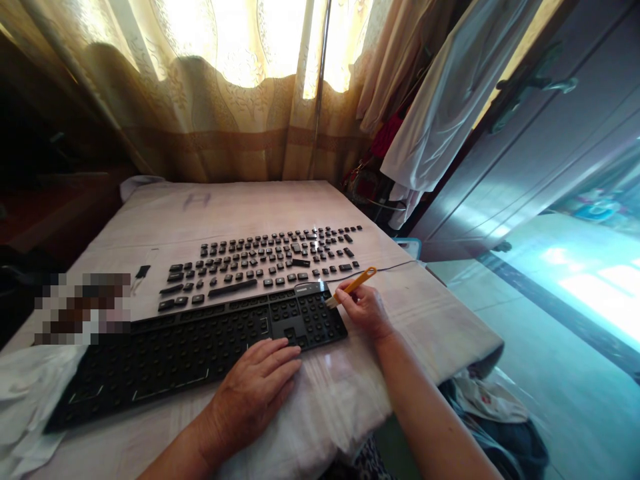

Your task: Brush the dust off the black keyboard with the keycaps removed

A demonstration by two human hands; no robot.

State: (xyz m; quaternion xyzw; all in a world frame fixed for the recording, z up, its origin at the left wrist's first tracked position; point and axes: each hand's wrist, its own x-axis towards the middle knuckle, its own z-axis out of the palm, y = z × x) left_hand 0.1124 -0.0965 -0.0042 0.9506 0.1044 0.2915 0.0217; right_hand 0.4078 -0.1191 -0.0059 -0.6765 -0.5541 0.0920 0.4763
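Observation:
A black keyboard (190, 343) without its keycaps lies slanted across the front of the table. My left hand (255, 387) rests flat on its near edge, fingers stretched out and holding nothing. In my right hand (367, 312) is a small brush (361, 280) with a yellow-orange handle, pinched between thumb and fingers. Its pale bristles touch or hover just over the number pad at the keyboard's right end; I cannot tell which. Behind the keyboard, the loose black keycaps (270, 252) are laid out in rows, with a long space bar (233, 288) among them.
White tissue (30, 393) lies at the left by a blurred patch. A small black-ended tool (143, 271) sits left of the keycaps. A thin cable (395, 267) runs off to the right. Curtains (210, 127) hang behind the table (260, 200); a door (520, 133) stands at right.

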